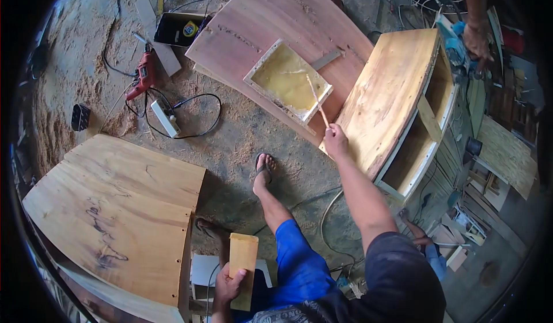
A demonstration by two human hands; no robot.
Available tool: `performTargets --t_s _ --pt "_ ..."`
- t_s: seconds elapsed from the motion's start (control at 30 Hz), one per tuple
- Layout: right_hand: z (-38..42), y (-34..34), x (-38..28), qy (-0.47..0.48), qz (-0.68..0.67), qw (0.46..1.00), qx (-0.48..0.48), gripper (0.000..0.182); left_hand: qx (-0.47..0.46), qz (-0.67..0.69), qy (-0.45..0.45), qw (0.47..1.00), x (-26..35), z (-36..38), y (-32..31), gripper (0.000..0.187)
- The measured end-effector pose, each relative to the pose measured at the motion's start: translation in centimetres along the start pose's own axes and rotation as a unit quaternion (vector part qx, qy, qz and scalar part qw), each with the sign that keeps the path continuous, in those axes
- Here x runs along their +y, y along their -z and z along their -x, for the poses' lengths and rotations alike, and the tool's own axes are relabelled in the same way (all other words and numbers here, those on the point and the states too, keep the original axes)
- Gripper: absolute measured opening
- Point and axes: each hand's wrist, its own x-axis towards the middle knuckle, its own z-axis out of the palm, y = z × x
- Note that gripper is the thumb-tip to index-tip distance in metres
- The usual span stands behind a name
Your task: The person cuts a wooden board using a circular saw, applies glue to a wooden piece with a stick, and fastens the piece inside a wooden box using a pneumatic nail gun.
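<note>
My right hand is closed around the lower end of a thin wooden stick. The stick's far tip is in or just over yellowish, glue-like stuff inside a shallow rectangular wooden tray. That tray rests on a wide reddish wooden panel. Down by my lap, my left hand grips a short flat piece of wood, its thumb across the face. Beside my right hand stands a curved wooden box frame with open compartments.
A curved wooden panel piece stands at lower left. On the sawdust-strewn floor lie a red drill, a power strip, cables and a black bin. At upper right, another person's hand is on a blue power tool.
</note>
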Motion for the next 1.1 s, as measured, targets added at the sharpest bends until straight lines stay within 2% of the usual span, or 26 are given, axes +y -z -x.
performTargets --t_s 0.1,0.17,0.23,0.4,0.47,0.5,0.53,0.57,0.63,0.7,0.77,0.8,0.87,0.9,0.97,1.0,1.03,1.1 --pt "-1.1 -3.6 0.6 0.049 0.002 0.997 0.057 0.032 0.035 -0.004 -0.015 0.999 -0.9 1.3 1.1 0.031" --pt "-1.6 -5.1 -0.1 0.062 -0.021 0.995 0.075 0.032 0.074 -0.159 -0.004 0.985 -0.3 1.7 1.7 0.032" --pt "-1.6 -5.9 -0.6 0.047 0.010 0.998 0.051 0.031 0.083 -0.170 -0.002 0.982 -0.7 1.8 2.1 0.033" --pt "-1.2 -6.7 1.5 0.064 -0.036 0.997 0.008 0.032 0.091 -0.172 0.004 0.981 -2.5 1.9 2.5 0.036" --pt "-1.1 -6.5 1.6 -0.003 -0.157 0.985 -0.075 0.028 0.084 -0.127 0.002 0.988 -1.5 2.0 1.9 0.036" --pt "-0.1 -5.5 0.3 0.001 -0.159 0.984 -0.078 0.028 0.089 -0.126 0.000 0.988 -1.4 2.2 1.8 0.036" --pt "1.5 -3.4 -1.9 -0.089 -0.257 0.950 -0.155 0.027 0.083 -0.111 -0.016 0.990 -1.5 2.3 1.8 0.036" --pt "2.9 -1.8 -3.5 -0.176 -0.347 0.892 -0.228 0.027 0.076 -0.097 -0.033 0.992 -1.5 2.4 1.8 0.036" --pt "4.7 -1.0 -3.3 -0.181 -0.389 0.874 -0.228 0.030 0.069 -0.097 -0.053 0.991 -1.2 2.6 1.8 0.037" --pt "6.8 1.5 -2.3 -0.239 -0.438 0.780 -0.378 0.033 0.058 -0.100 -0.082 0.990 0.3 3.2 1.7 0.037" --pt "10.5 4.5 -2.4 -0.222 -0.493 0.730 -0.418 0.033 -0.015 0.019 -0.109 0.994 3.1 4.0 0.9 0.039" --pt "13.3 6.5 -4.0 -0.217 -0.531 0.730 -0.373 0.035 -0.016 0.014 -0.123 0.992 4.9 4.7 0.4 0.039" --pt "18.1 11.1 -5.3 -0.161 -0.551 0.713 -0.403 0.036 -0.024 -0.033 -0.193 0.980 8.6 6.8 -0.7 0.043" --pt "20.6 13.4 -5.7 -0.119 -0.564 0.695 -0.431 0.037 0.019 -0.096 -0.220 0.970 9.8 7.4 -0.8 0.045" --pt "25.7 18.1 -6.7 -0.053 -0.558 0.697 -0.447 0.040 0.067 -0.135 -0.297 0.943 15.2 11.3 -2.5 0.044" --pt "28.4 20.6 -7.7 -0.023 -0.559 0.700 -0.444 0.039 0.089 -0.156 -0.348 0.920 16.6 12.8 -2.5 0.043" --pt "30.7 22.7 -8.0 0.016 -0.548 0.700 -0.457 0.037 0.138 -0.228 -0.417 0.869 17.4 13.5 -2.0 0.043" --pt "35.8 26.6 -10.0 0.116 -0.559 0.669 -0.476 0.035 0.164 -0.232 -0.463 0.839 20.4 17.3 -2.4 0.041"
